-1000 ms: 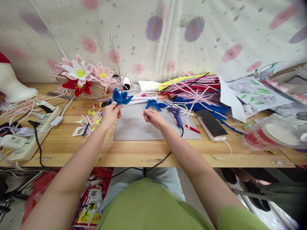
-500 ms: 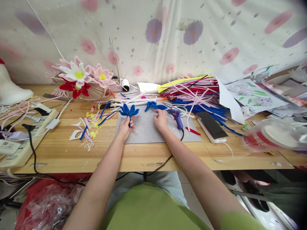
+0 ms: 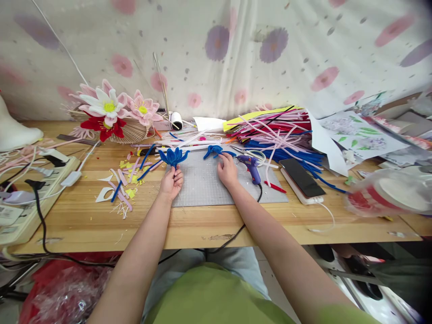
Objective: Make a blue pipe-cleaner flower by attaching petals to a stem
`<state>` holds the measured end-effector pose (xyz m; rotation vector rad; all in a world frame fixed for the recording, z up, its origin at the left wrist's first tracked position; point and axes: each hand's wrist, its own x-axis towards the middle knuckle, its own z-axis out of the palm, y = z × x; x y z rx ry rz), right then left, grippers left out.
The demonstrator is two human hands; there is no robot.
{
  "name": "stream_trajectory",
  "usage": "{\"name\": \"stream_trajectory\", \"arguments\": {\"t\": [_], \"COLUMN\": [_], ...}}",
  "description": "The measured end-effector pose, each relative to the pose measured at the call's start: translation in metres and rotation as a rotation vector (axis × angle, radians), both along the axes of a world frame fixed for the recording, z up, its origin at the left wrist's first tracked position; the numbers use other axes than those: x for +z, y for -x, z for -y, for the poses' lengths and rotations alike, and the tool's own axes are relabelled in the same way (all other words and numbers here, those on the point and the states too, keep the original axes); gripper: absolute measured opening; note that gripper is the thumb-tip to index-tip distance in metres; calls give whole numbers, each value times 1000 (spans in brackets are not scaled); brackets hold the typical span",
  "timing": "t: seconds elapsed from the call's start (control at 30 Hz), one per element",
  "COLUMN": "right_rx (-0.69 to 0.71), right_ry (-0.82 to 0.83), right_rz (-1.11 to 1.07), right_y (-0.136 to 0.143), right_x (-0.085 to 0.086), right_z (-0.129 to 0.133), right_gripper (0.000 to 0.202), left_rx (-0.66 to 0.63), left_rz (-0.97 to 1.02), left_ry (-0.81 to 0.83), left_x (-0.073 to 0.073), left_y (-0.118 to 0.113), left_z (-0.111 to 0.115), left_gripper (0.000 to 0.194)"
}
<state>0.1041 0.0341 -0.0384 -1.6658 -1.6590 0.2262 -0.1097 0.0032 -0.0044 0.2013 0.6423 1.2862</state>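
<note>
My left hand (image 3: pixel 172 182) is closed around the stem of a blue pipe-cleaner flower (image 3: pixel 173 156), which stands upright with its petals spread above the fingers. A thin wire end pokes out below that hand. Over the grey cutting mat (image 3: pixel 202 184), my right hand (image 3: pixel 227 169) has its fingers curled in at a small group of blue pipe-cleaner petals (image 3: pixel 213 150); its fingertips are partly hidden. Just right of this hand lies a purple glue gun (image 3: pixel 250 167), with scissors (image 3: pixel 258 155) behind it.
Pipe-cleaner scraps (image 3: pixel 124 182) litter the left. A power strip (image 3: pixel 40 198) and finished flowers (image 3: pixel 108 108) stand beyond them. Bundled pipe cleaners (image 3: pixel 273 130) lie at the back. A phone (image 3: pixel 302 177) and a plastic-wrapped cup (image 3: pixel 388 193) are on the right. The glue gun's cord crosses the front edge.
My left hand has moved slightly left and turned with the blue flower, whose petals now look more upright. My right hand stays at the blue petals. The view has shifted a little.
</note>
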Motion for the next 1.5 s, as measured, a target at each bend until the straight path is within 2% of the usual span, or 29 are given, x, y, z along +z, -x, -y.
{"name": "stream_trajectory", "arguments": {"t": [0.17, 0.33, 0.57, 0.67, 0.77, 0.87, 1.0, 1.17, 1.23, 1.33, 1.5], "right_rx": [37, 104, -57, -59, -46, 16, 127, 264, 264, 189, 185], "right_ry": [-99, 12, 50, -25, -147, -167, -45, 230, 384, 555, 648], "right_rz": [-62, -116, -483, -640, -747, -820, -923, -1259, -1411, -1589, -1802], "right_y": [-1, -1, -6, -7, -8, -7, 0, 14, 21, 35, 54], "right_x": [-1, 1, 5, 18, 40, 58, 65, 54, 48, 40, 37], "right_z": [1, 1, -9, -17, -24, -24, -8, 12, 15, 14, 7], "right_gripper": [47, 32, 26, 27, 26, 22, 19, 9, 2, 11, 18], "left_rx": [-7, -24, -9, -27, -39, -40, -47, -35, -13, 1, 2], "left_rz": [-4, -77, -113, -71, -29, -39, -106, -196, -220, -218, -173], "left_ry": [4, -41, -49, -32, -17, -25, -42, -51, -69, -113, -198], "left_x": [-1, -1, -1, -2, -2, -2, -2, -3, -3, -3, -6], "left_y": [0, -1, -2, -1, -1, 0, 0, -3, -5, -5, -6], "left_z": [0, 2, 3, 2, 1, 1, 1, 2, 3, 6, 7], "left_gripper": [23, 17, 14, 18, 24, 19, 10, 14, 19, 27, 28]}}
